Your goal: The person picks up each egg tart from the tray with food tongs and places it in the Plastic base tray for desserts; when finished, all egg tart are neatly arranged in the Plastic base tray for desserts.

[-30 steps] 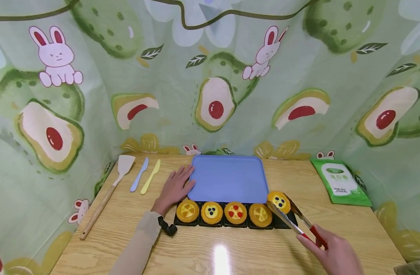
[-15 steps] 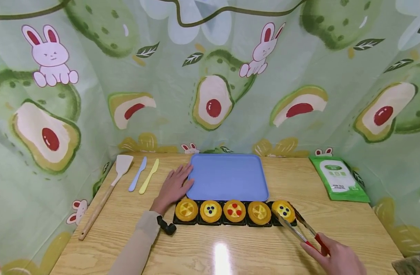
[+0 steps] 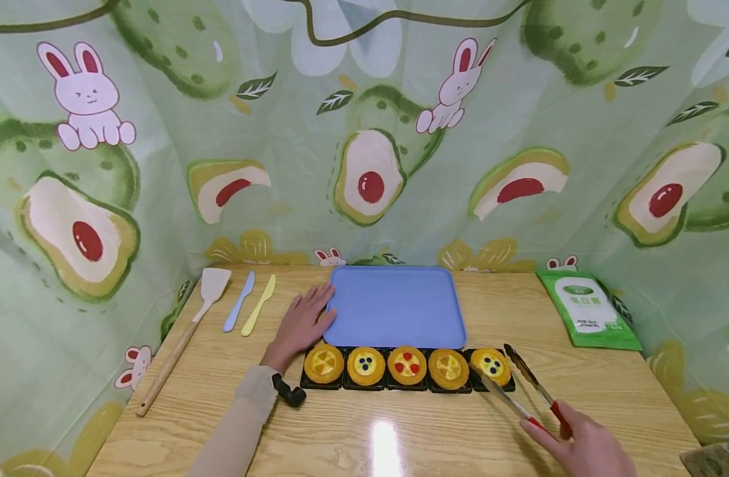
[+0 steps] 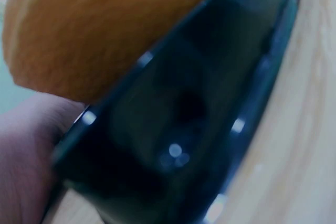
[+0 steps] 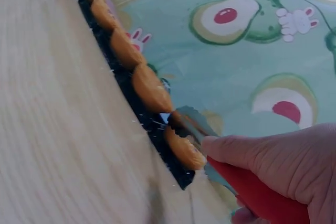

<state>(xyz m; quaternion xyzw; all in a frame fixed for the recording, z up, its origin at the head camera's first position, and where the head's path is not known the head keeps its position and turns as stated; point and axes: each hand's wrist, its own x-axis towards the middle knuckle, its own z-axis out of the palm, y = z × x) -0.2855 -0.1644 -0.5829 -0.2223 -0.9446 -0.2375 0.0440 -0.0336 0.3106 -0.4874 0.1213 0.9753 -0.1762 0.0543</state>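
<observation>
My left hand (image 3: pixel 305 321) lies flat, fingertips at the left rim of the blue tray (image 3: pixel 394 308). My right hand (image 3: pixel 594 442) grips metal tongs (image 3: pixel 537 383) by their red handles. The tongs' tips are spread on either side of the rightmost egg tart (image 3: pixel 492 366), which has three blue dots and sits in a black plastic holder (image 3: pixel 509 386). In the right wrist view one tip overlaps the space between this tart (image 5: pixel 184 150) and its neighbour. A tart's brown side (image 4: pixel 94 30) and a black holder (image 4: pixel 173 124) fill the left wrist view.
Several more tarts (image 3: pixel 407 366) in black holders line the tray's front edge. At left lie a spatula (image 3: pixel 185 344), a blue knife (image 3: pixel 239 303) and a yellow knife (image 3: pixel 259 307). A green-and-white packet (image 3: pixel 588 311) is at back right, before the patterned cloth (image 3: pixel 364 185).
The tongs have brought the blue-dotted tart down into the rightmost black holder, then spread so their right tip stands away from it. My left hand stays at the tray.
</observation>
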